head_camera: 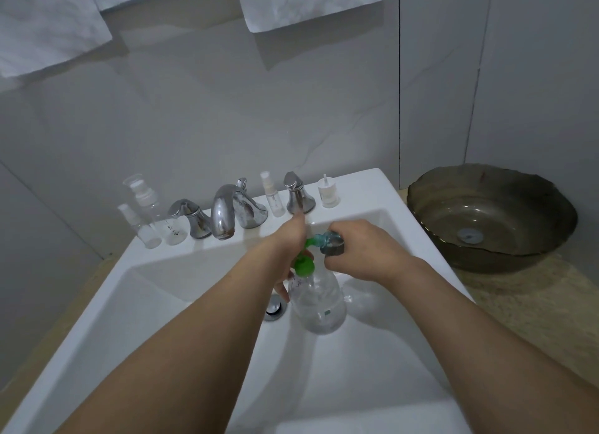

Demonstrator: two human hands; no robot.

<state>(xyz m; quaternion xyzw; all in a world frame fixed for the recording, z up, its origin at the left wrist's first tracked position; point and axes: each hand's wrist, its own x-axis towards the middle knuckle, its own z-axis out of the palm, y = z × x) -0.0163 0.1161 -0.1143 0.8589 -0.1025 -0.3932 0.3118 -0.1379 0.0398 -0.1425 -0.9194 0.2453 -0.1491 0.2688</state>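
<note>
Over the white sink [155, 320] near its drain [275, 308], my left hand [287, 248] grips a near-upright clear bottle [319, 304] topped by a green funnel [304, 266]. My right hand [359, 250] holds a teal vial [325, 239] tipped leftward into it.

Chrome faucet [223, 213] on sink ledge [356, 188], small clear bottles [147, 200] beside; brown bowl [492, 219] right; towels [311, 2] above.
</note>
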